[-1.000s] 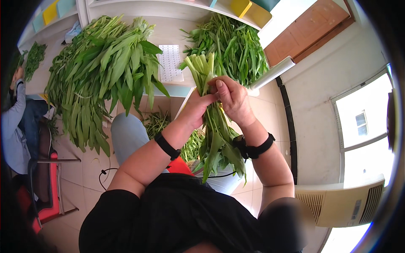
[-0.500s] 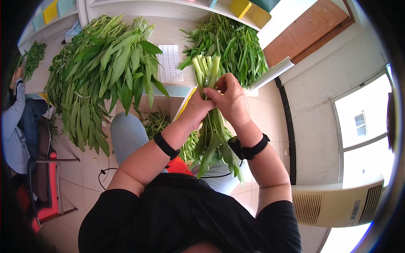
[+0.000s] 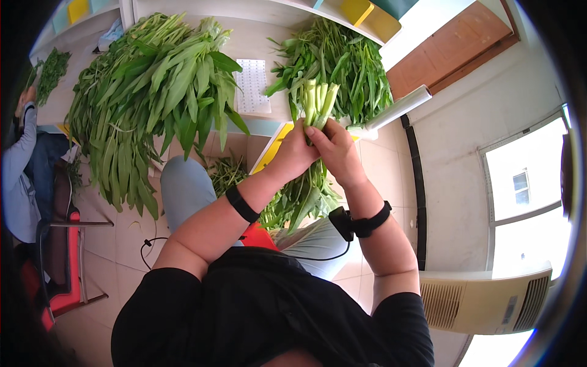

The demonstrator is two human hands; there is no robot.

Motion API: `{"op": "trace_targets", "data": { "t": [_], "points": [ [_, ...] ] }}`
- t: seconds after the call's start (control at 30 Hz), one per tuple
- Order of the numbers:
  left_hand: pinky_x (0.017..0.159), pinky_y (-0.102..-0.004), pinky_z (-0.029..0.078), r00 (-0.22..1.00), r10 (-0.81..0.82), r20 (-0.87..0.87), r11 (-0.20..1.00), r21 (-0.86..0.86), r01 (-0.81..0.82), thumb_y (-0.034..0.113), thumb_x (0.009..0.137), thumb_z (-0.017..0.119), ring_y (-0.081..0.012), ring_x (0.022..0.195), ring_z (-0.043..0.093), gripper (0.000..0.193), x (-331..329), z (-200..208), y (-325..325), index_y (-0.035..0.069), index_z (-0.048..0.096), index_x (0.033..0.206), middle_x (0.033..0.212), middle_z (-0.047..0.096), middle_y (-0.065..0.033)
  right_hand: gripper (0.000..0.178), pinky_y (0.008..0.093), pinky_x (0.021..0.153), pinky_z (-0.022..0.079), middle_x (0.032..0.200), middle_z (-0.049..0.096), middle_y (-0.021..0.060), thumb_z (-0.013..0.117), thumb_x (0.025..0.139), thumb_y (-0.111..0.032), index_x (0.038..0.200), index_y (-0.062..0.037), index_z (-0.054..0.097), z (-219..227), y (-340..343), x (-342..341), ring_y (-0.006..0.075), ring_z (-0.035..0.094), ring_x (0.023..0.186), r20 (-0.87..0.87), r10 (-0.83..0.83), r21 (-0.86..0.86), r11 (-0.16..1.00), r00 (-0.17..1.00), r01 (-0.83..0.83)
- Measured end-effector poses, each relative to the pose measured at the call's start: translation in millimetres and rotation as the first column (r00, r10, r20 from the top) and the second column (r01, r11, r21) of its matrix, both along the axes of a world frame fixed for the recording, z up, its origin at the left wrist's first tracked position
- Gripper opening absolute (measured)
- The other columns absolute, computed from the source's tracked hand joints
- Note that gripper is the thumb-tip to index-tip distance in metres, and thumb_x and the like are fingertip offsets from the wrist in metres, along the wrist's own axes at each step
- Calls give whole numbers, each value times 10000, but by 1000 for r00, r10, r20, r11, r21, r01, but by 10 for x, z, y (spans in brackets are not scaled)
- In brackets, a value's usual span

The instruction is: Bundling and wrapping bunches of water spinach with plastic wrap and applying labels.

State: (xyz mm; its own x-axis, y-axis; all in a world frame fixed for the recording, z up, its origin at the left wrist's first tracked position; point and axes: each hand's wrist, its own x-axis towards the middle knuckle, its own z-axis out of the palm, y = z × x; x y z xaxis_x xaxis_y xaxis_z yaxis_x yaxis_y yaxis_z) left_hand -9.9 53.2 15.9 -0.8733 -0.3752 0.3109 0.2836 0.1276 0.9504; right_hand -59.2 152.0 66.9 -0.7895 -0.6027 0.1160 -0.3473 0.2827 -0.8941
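Over my lap, both hands are around a bunch of leafy greens with thick, pale cut stems pointing away from me. My left hand is closed around the bunch from the left. From the other side my right hand grips it too, thumb lying across the stems. Long leaves hang below the hands, toward my knees. A large heap of similar greens lies on the table to the left and droops over its edge. Another pile of greens sits beyond my hands on the right.
A printed sheet lies between the piles. A roll of clear film juts past the table's right end. More greens are below the table edge. At far left, a person's sleeve shows near a red chair.
The bunch and both hands have shifted slightly right, and the stems lean more to the right. My right hand's raised fingers have come down around the bunch. The hanging leaves have drawn up from my lap.
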Motion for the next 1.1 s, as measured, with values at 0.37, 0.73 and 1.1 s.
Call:
{"op": "trace_targets", "data": {
  "t": [0.37,0.73,1.1],
  "points": [
    [752,-436,493,935,-102,341,867,-430,251,299,750,671,-397,864,609,567,137,379,-140,-40,423,1130,926,620,-228,270,248,790,451,987,609,70,560,902,-142,1101,40,549,-64,104,87,108,546,882,190,-6,-208,977,982,46],
    [706,-336,473,992,-119,-41,880,-468,86,195,783,674,-231,768,620,236,181,436,-620,18,603,921,813,632,-114,351,321,830,492,1041,622,146,514,930,-243,1120,52,513,208,454,-45,200,608,925,239,70,-250,968,969,-8],
    [679,-259,473,787,-593,173,798,-6,603,180,883,591,-105,690,576,181,-152,285,-736,1,579,909,745,586,-24,399,317,809,496,1045,622,129,555,913,-261,1149,55,496,315,496,-35,194,609,904,259,190,-238,963,947,-128]
  ]
}}
